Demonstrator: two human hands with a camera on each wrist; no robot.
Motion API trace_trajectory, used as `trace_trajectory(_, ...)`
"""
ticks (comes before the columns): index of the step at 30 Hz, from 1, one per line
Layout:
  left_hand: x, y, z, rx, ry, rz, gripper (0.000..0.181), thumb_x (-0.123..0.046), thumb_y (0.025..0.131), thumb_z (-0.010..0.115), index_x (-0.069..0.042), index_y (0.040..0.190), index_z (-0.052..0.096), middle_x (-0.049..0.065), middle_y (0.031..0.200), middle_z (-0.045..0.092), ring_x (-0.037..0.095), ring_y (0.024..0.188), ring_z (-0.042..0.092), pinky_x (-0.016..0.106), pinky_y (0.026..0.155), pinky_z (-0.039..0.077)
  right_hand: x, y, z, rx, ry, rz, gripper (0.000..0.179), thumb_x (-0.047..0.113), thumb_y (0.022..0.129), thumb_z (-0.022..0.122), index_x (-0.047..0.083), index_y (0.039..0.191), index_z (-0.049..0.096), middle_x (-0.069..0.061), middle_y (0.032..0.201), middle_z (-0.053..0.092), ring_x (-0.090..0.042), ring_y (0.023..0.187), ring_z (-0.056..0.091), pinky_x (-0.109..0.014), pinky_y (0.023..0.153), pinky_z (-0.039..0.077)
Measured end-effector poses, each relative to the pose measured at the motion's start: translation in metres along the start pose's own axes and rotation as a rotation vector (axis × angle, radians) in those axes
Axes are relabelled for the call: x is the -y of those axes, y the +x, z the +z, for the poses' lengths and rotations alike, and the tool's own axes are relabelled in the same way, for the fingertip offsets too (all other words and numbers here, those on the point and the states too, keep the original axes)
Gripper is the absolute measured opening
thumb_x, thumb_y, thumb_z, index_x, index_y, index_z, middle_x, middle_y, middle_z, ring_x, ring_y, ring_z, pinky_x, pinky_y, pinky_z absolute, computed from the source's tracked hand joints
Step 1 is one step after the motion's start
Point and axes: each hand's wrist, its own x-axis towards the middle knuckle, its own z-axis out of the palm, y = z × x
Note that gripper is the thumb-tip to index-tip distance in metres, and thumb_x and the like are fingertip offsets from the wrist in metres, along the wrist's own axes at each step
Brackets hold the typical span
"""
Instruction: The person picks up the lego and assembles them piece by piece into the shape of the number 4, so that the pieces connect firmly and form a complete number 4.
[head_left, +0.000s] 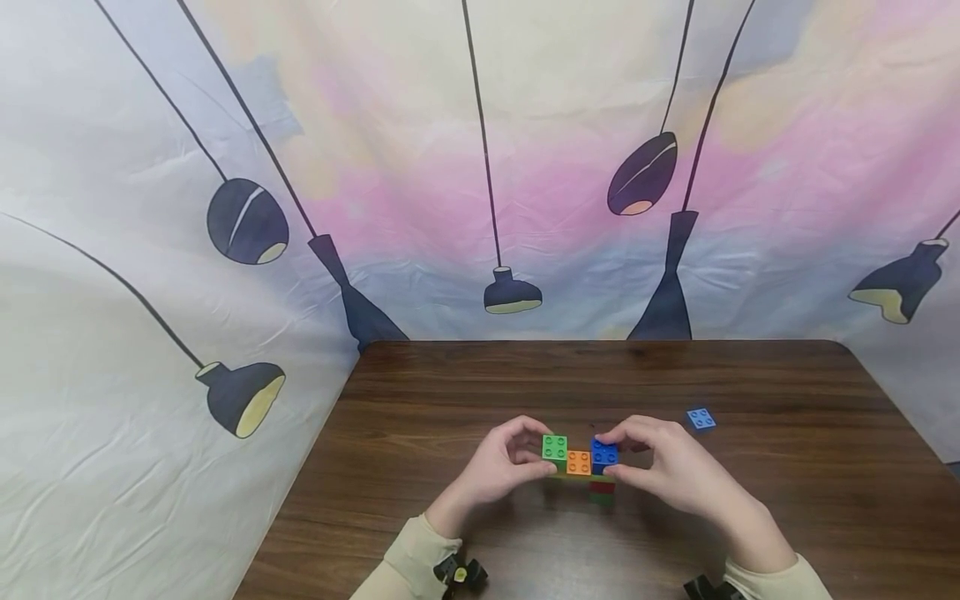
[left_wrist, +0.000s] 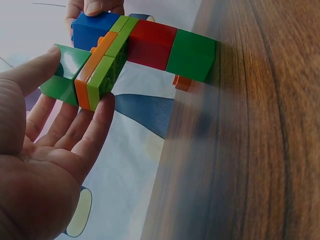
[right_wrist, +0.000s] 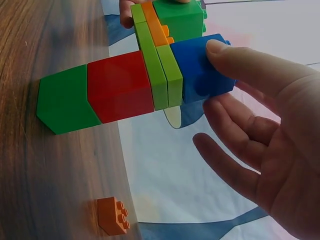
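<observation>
A stacked toy-brick structure stands on the brown table between both hands. Its column is a green brick [right_wrist: 67, 100] at the bottom with a red brick [right_wrist: 120, 87] on it. Lime-green plates [right_wrist: 152, 65] lie across the red brick and reach out to the left. On them sit a green brick [head_left: 554, 448] at the left end, a thin orange piece [head_left: 578, 462] and a blue brick [head_left: 604, 454] at the right end. My left hand [head_left: 502, 462] grips the left green brick between thumb and fingers. With thumb and fingers, my right hand [head_left: 667, 462] pinches the blue brick.
On the brown table [head_left: 420, 392], a loose light-blue studded piece [head_left: 701, 418] lies right of the structure. The right wrist view shows a loose orange brick [right_wrist: 112, 216]; I cannot tell if they are the same. A lamp-printed cloth [head_left: 420, 167] hangs behind.
</observation>
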Motion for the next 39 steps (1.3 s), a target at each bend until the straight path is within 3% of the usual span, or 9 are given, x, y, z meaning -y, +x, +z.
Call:
trace_trajectory(8,0.0003,0.0,-0.0001,0.005,-0.009,-0.005,0.036,0.001,0.095,0.079,0.001,0.128,0.063,0.015,0.121,0.07,0.016,0.105,0.072,0.034,0.087,0.062,0.005,-0.0007,-0.0003,-0.027,-0.042,0.076,0.028,0.028,0.09,0.09,0.024,0.115,0.079,0.013,0.106,0.073,-0.006,0.087,0.066,-0.031,0.079,0.06)
trace_trajectory(18,0.0,0.0,0.0014,0.007,-0.014,-0.012,0.036,0.003,0.095,0.078,0.001,0.128,0.063,0.018,0.122,0.07,0.018,0.106,0.072,0.034,0.088,0.062,0.0011,-0.0003,-0.0019,-0.002,0.091,0.173,0.03,0.027,0.09,0.09,0.021,0.117,0.08,0.009,0.094,0.071,-0.011,0.08,0.064,-0.029,0.07,0.057)
trace_trajectory(23,0.0013,-0.0001,0.0009,0.002,-0.013,-0.02,0.036,0.003,0.096,0.078,0.003,0.128,0.062,0.025,0.123,0.067,0.02,0.103,0.073,0.035,0.089,0.062,-0.0002,0.0002,-0.0022,0.003,0.091,0.18,0.029,0.03,0.09,0.09,0.023,0.116,0.08,0.009,0.099,0.073,-0.012,0.082,0.065,-0.03,0.072,0.058)
trace_trajectory(33,-0.0002,-0.001,0.0006,0.003,-0.03,0.013,0.036,0.005,0.094,0.078,0.006,0.127,0.061,0.022,0.125,0.067,0.018,0.098,0.074,0.038,0.087,0.063,0.0027,0.0001,-0.0019,0.01,0.062,0.139,0.027,0.031,0.091,0.089,0.024,0.115,0.079,0.011,0.101,0.074,-0.009,0.084,0.066,-0.029,0.072,0.058)
trace_trajectory(39,0.0004,0.0006,0.0008,0.011,-0.039,0.022,0.035,0.004,0.095,0.077,0.006,0.126,0.061,0.024,0.125,0.066,0.017,0.099,0.074,0.038,0.088,0.063,0.0042,-0.001,-0.0018,-0.001,0.041,0.132,0.026,0.031,0.091,0.088,0.025,0.114,0.078,0.011,0.108,0.075,-0.016,0.092,0.069,-0.032,0.077,0.06)
